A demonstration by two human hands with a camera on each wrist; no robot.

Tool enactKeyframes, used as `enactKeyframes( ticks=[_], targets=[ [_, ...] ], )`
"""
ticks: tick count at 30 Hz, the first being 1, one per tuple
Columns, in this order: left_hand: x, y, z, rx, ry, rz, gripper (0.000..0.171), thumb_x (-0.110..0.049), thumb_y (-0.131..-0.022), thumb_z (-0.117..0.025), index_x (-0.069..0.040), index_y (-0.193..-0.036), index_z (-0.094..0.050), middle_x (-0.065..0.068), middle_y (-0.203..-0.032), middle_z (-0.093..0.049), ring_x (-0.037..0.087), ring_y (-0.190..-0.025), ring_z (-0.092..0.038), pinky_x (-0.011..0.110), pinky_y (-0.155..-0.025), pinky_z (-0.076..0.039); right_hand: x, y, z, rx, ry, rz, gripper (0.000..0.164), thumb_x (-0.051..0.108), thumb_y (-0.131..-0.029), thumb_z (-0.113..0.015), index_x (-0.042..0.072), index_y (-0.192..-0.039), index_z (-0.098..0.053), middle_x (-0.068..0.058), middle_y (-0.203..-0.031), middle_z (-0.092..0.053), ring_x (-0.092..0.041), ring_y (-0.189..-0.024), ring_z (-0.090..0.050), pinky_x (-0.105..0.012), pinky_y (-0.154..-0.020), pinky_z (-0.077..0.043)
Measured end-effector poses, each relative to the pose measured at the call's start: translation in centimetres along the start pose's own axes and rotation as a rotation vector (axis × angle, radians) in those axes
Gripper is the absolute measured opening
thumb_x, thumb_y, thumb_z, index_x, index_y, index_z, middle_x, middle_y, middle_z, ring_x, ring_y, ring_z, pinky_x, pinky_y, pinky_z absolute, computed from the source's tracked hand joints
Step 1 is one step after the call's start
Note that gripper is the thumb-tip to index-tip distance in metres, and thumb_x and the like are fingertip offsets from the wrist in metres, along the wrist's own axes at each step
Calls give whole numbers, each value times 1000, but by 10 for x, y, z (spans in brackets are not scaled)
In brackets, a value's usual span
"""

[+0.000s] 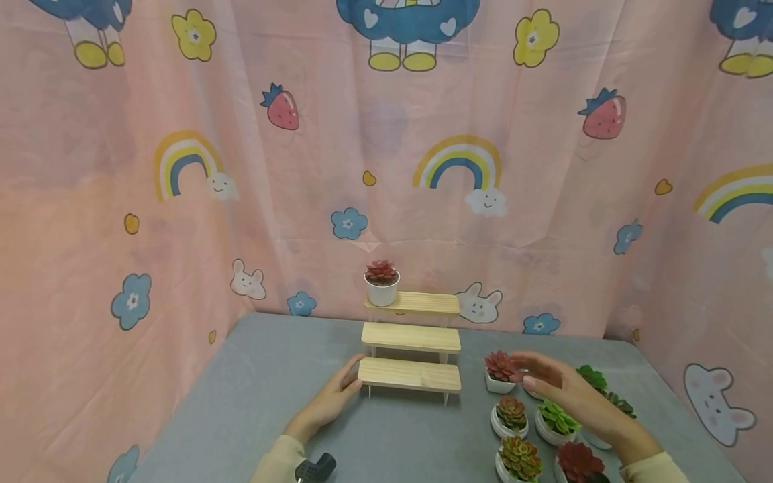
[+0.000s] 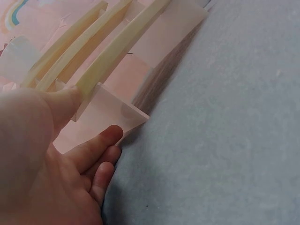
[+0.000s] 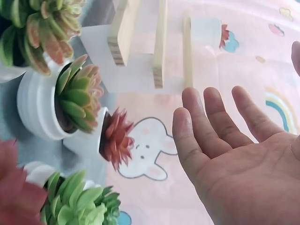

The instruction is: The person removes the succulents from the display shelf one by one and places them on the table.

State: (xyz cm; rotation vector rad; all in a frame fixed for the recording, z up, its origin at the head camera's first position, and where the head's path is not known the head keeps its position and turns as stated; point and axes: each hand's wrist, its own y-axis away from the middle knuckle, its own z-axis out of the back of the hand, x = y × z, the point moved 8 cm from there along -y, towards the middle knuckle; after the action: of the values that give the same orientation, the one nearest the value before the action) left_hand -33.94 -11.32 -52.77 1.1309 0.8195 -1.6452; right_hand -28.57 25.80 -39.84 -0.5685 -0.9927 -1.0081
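My left hand (image 1: 329, 402) touches the left end of a three-tier wooden display stand (image 1: 410, 374) at its lowest board. In the left wrist view the thumb lies against the board's end, and the loosely extended fingers (image 2: 96, 149) are beside the pale side support. My right hand (image 1: 561, 386) hovers with spread fingers by a red succulent in a square white pot (image 1: 500, 376). The right wrist view shows the hand empty, its fingers apart from that red succulent (image 3: 118, 138). Another red succulent in a white pot (image 1: 382, 288) stands on the top board's left end.
Several potted succulents are grouped at the right, among them a reddish-green one (image 1: 511, 414), a bright green one (image 1: 557, 421) and a dark red one (image 1: 578, 463). A pink patterned curtain (image 1: 386, 121) hangs behind the grey table (image 1: 241, 402).
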Motion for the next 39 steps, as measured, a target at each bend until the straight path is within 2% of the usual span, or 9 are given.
enactKeyframes(
  ticks=[3,9,11,18,20,23,28,33,39],
  targets=[
    [0,1,0,1,3,3,65,-39,-107,-48,-18,-162,-22,28,-157,-40,48,-144,-41,68,-115,-32,4,-7,-4,12,-10,24,51,23,-111,-41,0,-155,-33,-26,-157,-39,11,-120,-56,-31,-96,-54],
    [0,0,0,14,17,-20,63,-35,-108,-47,-17,-162,-22,29,-157,-40,47,-144,-42,66,-115,-33,14,-19,-14,72,-94,145,45,15,-111,-39,-1,-153,-36,17,-138,-60,3,-120,-62,-18,-94,-53],
    [0,-1,0,20,16,-26,63,-34,-108,-47,-16,-162,-21,29,-156,-40,47,-144,-42,66,-115,-33,16,-22,-17,78,-113,168,44,14,-111,-39,0,-153,-36,22,-134,-60,4,-119,-62,-18,-94,-53],
    [0,-3,0,25,14,-38,62,-33,-108,-46,-14,-162,-21,30,-155,-41,48,-143,-43,66,-115,-34,20,-36,-22,34,-65,142,48,18,-110,-44,-2,-152,-36,-26,-150,-48,4,-117,-63,-28,-97,-56],
    [0,-3,0,24,12,-36,62,-33,-108,-46,-15,-162,-21,30,-155,-41,47,-143,-43,66,-115,-34,21,-41,-23,27,-46,131,49,19,-109,-45,-1,-153,-37,-32,-151,-44,3,-118,-63,-34,-99,-55],
    [-1,-2,0,25,14,-34,62,-32,-108,-46,-15,-162,-22,29,-156,-41,47,-143,-43,66,-115,-33,23,-47,-25,31,-31,121,49,22,-109,-46,1,-153,-37,-32,-152,-43,4,-118,-62,-36,-100,-55],
    [-1,-1,0,19,16,-21,62,-33,-108,-47,-16,-162,-22,29,-156,-41,47,-143,-43,67,-115,-32,28,-58,-30,45,-45,123,51,24,-109,-47,3,-154,-36,-30,-153,-44,-2,-121,-62,-26,-97,-54],
    [-2,0,0,14,19,-8,63,-34,-108,-47,-16,-162,-21,30,-156,-40,48,-144,-42,68,-115,-32,34,-69,-34,37,-38,139,50,25,-109,-48,6,-154,-38,-25,-153,-46,-4,-121,-62,-32,-102,-53],
    [-3,0,-1,19,18,-12,62,-33,-108,-47,-16,-162,-21,30,-156,-41,48,-143,-42,68,-115,-32,43,-82,-40,38,-25,208,48,22,-108,-49,2,-151,-41,-28,-148,-50,-21,-125,-64,-34,-103,-54]
  ],
)
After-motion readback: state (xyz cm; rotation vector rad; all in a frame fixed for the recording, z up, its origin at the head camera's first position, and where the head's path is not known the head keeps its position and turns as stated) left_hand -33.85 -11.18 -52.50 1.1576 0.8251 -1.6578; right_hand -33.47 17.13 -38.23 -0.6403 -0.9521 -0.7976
